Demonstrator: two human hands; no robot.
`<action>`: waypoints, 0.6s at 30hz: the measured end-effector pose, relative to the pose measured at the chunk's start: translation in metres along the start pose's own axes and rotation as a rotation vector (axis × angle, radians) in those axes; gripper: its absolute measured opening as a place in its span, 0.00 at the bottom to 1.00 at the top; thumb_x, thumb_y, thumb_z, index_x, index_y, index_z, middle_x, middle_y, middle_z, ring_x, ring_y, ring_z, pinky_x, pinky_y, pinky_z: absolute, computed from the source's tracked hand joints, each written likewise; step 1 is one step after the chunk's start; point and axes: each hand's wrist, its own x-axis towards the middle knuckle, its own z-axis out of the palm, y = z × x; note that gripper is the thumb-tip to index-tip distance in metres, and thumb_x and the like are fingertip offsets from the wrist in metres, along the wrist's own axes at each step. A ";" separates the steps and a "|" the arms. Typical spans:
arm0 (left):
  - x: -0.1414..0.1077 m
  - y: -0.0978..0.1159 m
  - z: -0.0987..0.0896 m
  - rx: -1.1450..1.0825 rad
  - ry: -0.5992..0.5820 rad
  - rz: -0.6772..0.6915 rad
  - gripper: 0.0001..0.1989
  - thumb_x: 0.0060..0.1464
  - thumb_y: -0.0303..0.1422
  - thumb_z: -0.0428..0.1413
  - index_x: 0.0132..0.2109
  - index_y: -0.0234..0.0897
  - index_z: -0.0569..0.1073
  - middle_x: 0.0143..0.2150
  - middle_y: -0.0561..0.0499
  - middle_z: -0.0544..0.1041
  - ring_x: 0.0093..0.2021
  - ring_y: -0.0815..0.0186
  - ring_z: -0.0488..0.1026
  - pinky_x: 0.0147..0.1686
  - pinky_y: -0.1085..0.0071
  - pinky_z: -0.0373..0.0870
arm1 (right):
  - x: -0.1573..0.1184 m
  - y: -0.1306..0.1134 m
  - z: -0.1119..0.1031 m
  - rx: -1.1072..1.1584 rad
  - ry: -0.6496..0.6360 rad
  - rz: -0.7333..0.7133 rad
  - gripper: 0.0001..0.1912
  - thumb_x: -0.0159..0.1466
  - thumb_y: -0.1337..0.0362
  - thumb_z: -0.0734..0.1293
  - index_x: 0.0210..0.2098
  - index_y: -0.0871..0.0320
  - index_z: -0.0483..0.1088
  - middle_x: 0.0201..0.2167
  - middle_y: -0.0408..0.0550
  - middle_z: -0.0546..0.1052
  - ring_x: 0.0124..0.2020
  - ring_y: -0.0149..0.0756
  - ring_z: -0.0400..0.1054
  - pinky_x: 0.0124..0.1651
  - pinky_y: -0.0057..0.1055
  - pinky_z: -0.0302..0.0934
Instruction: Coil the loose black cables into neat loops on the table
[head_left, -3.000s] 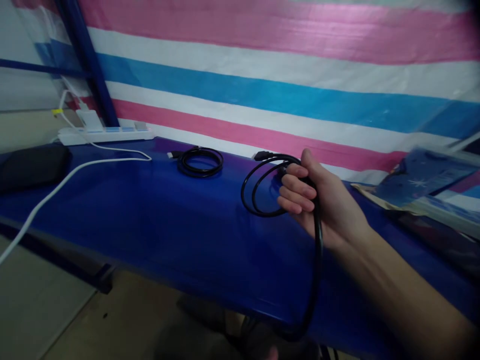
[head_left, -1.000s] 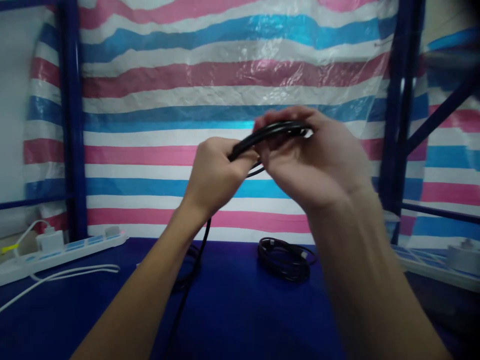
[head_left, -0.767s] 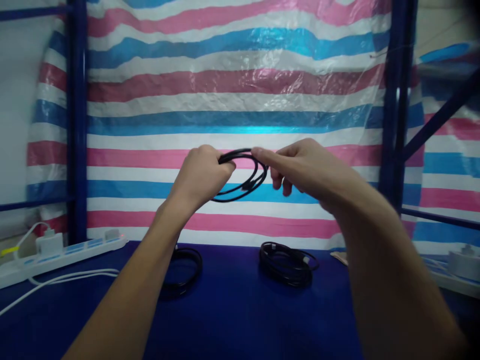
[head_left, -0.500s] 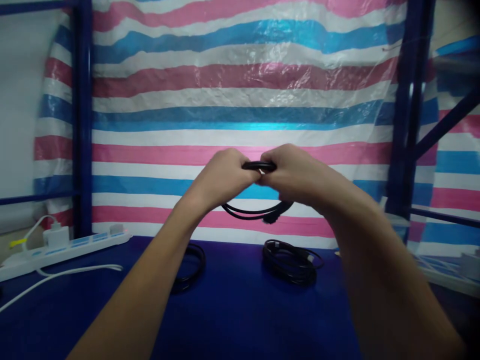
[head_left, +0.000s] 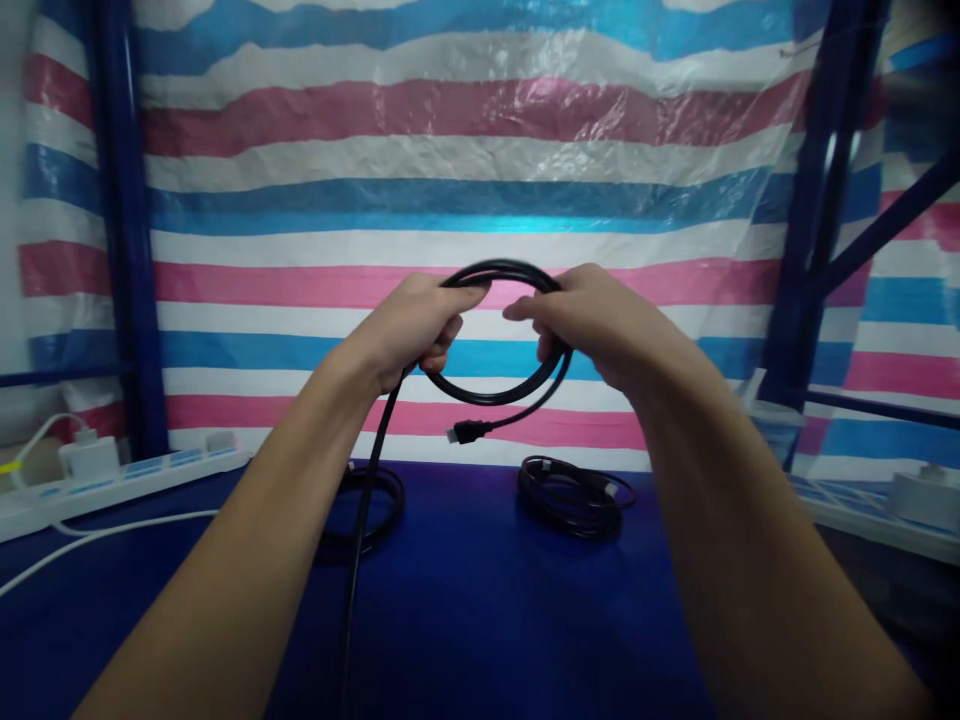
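Note:
A black HDMI cable (head_left: 495,398) is looped into a coil held upright in front of me, above the blue tabletop. My left hand (head_left: 420,325) is closed around the coil's left side, thumb along its top. On the right side, my right hand (head_left: 577,315) grips the same loops, with its thumb pointing inward. One end of the cable, an HDMI plug (head_left: 469,432), dangles below the coil. From under my left hand a loose length of cable (head_left: 362,530) runs down toward the front of the table.
On the blue table (head_left: 480,620) lie two other coiled black cables, one at right (head_left: 570,505) and one at left (head_left: 390,515), partly behind my left forearm. A white power strip (head_left: 165,475) with a plugged-in charger (head_left: 90,457) sits at left. A striped sheet (head_left: 420,110) hangs behind.
My hands have moved apart, and the coil now shows as an open ring between them. The plug hangs further left. A loose cable length now shows below my left hand. The view has shifted slightly.

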 end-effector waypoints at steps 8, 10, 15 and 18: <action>-0.003 0.010 0.009 0.591 0.146 0.158 0.14 0.49 0.33 0.51 0.19 0.36 0.59 0.16 0.55 0.54 0.16 0.77 0.49 0.17 0.73 0.40 | -0.005 -0.006 0.015 -0.433 0.124 -0.357 0.09 0.51 0.72 0.60 0.17 0.59 0.57 0.15 0.44 0.56 0.20 0.26 0.46 0.25 0.30 0.40; -0.005 0.013 0.007 0.544 0.205 0.252 0.13 0.49 0.31 0.51 0.19 0.36 0.59 0.17 0.55 0.56 0.18 0.76 0.52 0.18 0.73 0.43 | -0.006 -0.009 0.016 -0.316 0.228 -0.389 0.10 0.50 0.73 0.60 0.16 0.59 0.55 0.15 0.42 0.53 0.20 0.26 0.44 0.26 0.31 0.40; -0.002 0.014 0.009 0.330 0.326 0.386 0.10 0.48 0.31 0.56 0.24 0.37 0.62 0.20 0.55 0.62 0.22 0.73 0.60 0.22 0.75 0.53 | 0.001 -0.004 0.005 -0.006 0.462 -0.302 0.11 0.50 0.72 0.63 0.16 0.59 0.57 0.15 0.40 0.51 0.20 0.24 0.45 0.26 0.30 0.40; 0.003 0.007 0.017 0.206 0.305 0.402 0.09 0.51 0.34 0.56 0.29 0.39 0.63 0.24 0.55 0.66 0.26 0.71 0.65 0.27 0.74 0.59 | 0.006 0.003 -0.008 0.277 0.466 -0.230 0.10 0.53 0.70 0.62 0.19 0.57 0.57 0.14 0.37 0.50 0.17 0.23 0.44 0.23 0.30 0.39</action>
